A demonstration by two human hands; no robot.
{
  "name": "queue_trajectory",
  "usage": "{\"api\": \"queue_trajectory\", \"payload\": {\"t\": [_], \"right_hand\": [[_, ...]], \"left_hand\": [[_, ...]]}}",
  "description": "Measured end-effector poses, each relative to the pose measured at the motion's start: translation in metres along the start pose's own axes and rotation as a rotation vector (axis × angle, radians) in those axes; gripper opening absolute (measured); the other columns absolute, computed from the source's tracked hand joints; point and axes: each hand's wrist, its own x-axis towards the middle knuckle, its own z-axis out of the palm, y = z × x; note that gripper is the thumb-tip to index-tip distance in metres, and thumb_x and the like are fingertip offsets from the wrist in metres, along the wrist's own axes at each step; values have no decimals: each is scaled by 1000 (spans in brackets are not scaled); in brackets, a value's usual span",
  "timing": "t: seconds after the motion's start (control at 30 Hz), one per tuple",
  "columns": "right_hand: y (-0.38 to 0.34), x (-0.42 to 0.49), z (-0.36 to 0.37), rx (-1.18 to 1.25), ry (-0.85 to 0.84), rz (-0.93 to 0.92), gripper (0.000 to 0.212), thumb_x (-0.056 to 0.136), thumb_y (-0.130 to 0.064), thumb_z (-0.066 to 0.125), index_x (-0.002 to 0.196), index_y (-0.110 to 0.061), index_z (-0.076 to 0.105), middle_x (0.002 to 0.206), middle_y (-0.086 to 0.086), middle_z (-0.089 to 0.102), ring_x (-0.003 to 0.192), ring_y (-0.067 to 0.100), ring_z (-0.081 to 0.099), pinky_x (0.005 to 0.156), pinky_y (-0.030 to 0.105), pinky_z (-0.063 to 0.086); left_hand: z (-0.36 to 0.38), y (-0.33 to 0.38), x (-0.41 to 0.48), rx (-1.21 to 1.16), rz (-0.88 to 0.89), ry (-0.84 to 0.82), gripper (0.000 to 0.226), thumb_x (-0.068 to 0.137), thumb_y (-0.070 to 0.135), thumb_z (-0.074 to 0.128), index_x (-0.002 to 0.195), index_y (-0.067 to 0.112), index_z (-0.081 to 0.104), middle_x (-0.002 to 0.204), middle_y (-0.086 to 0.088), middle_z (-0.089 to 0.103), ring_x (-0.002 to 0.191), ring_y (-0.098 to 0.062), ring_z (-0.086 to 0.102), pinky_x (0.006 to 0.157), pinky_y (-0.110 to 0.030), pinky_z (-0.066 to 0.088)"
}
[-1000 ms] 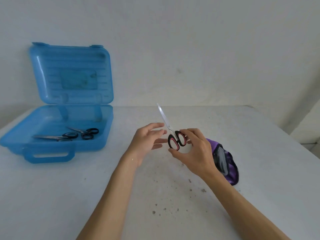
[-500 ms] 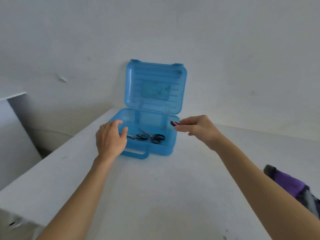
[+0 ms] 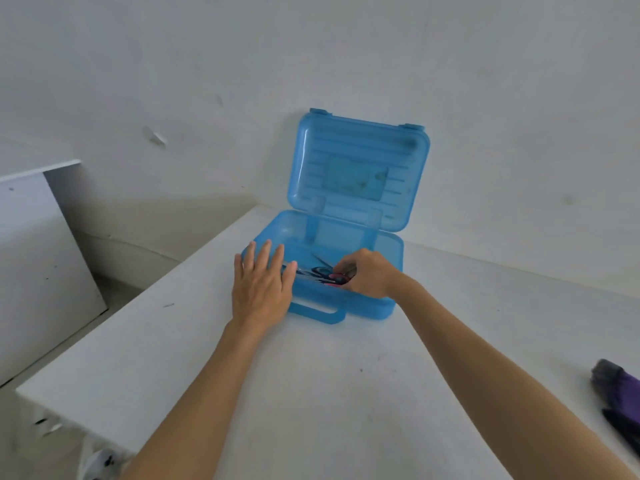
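White tabletop (image 3: 311, 393) holds an open blue case (image 3: 360, 174) where the right hand (image 3: 367, 275) pinches red-handled scissors (image 3: 337, 278), likely light, stiff and sharp, best gripped by the loops; the left hand (image 3: 259, 289) rests flat-fingered on its rim.

No words, numbers, brand marks or signs can be read anywhere in the view. The only label-like thing is a faded rectangular patch (image 3: 356, 178) in the middle of the raised lid (image 3: 360, 140) of the blue plastic case (image 3: 389, 254), just above the centre of the frame. The patch is smudged and its surface shows no legible writing.
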Motion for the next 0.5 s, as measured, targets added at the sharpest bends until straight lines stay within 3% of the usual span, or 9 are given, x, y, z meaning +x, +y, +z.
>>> {"api": "queue_trajectory", "payload": {"t": [0.1, 0.17, 0.23, 0.33, 0.4, 0.5], "right_hand": [[3, 5, -11, -3, 36, 34, 36, 79, -31, 87, 112, -19, 78, 101, -7, 74, 97, 13, 68, 87, 24, 51], [8, 11, -28, 99, 245, 88, 23, 82, -30, 84, 101, -18, 79, 92, -8, 74, 94, 12, 69, 85, 24, 51], [15, 18, -51, 222, 521, 188, 12, 86, -23, 77, 96, -18, 79, 89, -3, 75, 91, 14, 70, 82, 22, 49], [30, 31, -84, 444, 802, 362, 22, 86, -18, 67, 107, -17, 75, 98, 3, 75, 92, 22, 68, 84, 28, 51], [39, 39, -103, 597, 877, 422, 33, 87, -17, 62, 120, -15, 68, 107, 5, 71, 97, 25, 67, 87, 34, 54], [54, 54, -127, 726, 806, 432, 50, 94, -19, 58, 143, -15, 50, 122, 2, 56, 107, 23, 55, 91, 34, 46]], "left_hand": [[-2, 2, 1, 1, -29, -42, 61, 108, 47, 17, 162, 19, 25, 171, -6, 19, 158, -31, 5, 127, -53, 2], [-7, 6, 3, -13, -71, -75, 61, 109, 45, 20, 163, 18, 17, 170, -6, 21, 158, -31, 7, 127, -53, 2], [-18, 13, 11, -37, -74, -66, 65, 107, 39, 34, 162, 14, 12, 164, -10, 32, 154, -32, 20, 125, -52, 9], [-42, 27, 46, -120, 16, -89, 65, 101, 34, 51, 157, 13, 24, 153, -12, 46, 140, -32, 43, 115, -46, 31], [-55, 31, 83, -285, -1, -144, 66, 100, 37, 55, 157, 17, 28, 157, -9, 43, 140, -31, 45, 113, -45, 38], [-63, 31, 137, -435, -57, -135, 68, 100, 40, 55, 158, 17, 29, 158, -9, 41, 137, -32, 49, 112, -45, 41]]}}
